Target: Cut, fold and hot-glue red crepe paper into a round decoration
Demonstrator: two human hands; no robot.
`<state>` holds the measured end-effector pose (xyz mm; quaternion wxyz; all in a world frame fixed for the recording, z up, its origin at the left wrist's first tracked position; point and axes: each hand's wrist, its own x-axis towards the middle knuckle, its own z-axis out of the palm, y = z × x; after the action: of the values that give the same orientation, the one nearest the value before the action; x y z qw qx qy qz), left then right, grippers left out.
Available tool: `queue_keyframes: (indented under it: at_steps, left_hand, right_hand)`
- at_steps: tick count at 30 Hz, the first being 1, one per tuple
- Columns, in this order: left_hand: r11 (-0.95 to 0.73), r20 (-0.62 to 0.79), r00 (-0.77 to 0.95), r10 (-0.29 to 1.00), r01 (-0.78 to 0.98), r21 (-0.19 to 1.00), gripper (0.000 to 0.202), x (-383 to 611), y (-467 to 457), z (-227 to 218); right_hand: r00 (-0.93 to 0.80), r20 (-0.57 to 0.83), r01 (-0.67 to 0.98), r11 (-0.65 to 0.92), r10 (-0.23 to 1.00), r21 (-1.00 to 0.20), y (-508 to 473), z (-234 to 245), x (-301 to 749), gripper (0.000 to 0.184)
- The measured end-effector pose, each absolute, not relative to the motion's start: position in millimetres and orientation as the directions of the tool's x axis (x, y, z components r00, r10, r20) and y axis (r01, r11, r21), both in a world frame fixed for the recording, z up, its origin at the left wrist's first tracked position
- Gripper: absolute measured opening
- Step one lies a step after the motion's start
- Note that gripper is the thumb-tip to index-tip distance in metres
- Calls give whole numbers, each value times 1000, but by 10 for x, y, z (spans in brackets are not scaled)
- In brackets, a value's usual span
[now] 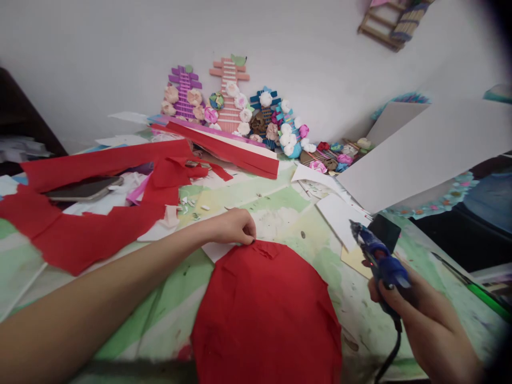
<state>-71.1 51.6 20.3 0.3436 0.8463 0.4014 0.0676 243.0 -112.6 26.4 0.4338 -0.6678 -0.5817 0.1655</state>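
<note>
A large rounded piece covered in red paper lies in front of me, its near end reaching past the table's edge. My left hand pinches the far edge of this red paper, where it is creased and folded. On the right, my right hand grips a blue hot glue gun, nozzle pointing up and to the left, held above the table. A black cord hangs from its handle. A white piece shows from under the red paper beside my left hand.
Red paper scraps and a phone lie at the left. Decorated stick crafts with paper flowers lean on the wall. White boards, a black box-like thing and a green-handled brush are to the right.
</note>
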Motion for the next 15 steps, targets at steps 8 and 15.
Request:
queue_keyframes:
  at_steps: [8, 15]
  left_hand:
    - [-387, -197, 718, 667, 560, 733, 25, -790, 579, 153]
    - [-306, -223, 747, 626, 499, 811, 27, -828, 627, 138]
  right_hand:
    - [12, -65, 324, -66, 998, -944, -769, 396, 1786, 39]
    - [-228, -96, 473, 25, 969, -881, -456, 393, 1649, 32]
